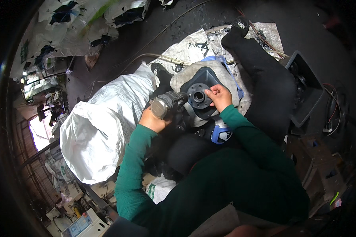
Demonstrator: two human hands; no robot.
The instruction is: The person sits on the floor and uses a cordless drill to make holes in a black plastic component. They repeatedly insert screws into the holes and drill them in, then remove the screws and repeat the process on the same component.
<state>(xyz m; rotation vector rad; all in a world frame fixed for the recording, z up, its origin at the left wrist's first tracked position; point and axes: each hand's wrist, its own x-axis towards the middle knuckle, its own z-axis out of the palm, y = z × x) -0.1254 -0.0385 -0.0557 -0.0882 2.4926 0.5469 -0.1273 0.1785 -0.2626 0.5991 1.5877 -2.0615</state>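
My left hand is wrapped round the body of a grey, drill-like power tool. The tool's dark nose points right and reaches the left edge of a round black flange. This flange has a central hole with a ring of small holes round it, and sits on a dark, roughly diamond-shaped plate. At the flange's right edge, my right hand has its fingertips pinched together; what is between them is too small to tell. Beneath the plate lies a pale cloth over a blue-framed support.
A big white sack lies open-mouthed left of my knees. On the right stands a black bin with dark parts inside. A hose and cables cross the floor beyond, near a pale sheet strewn with dark scraps. My legs flank the work.
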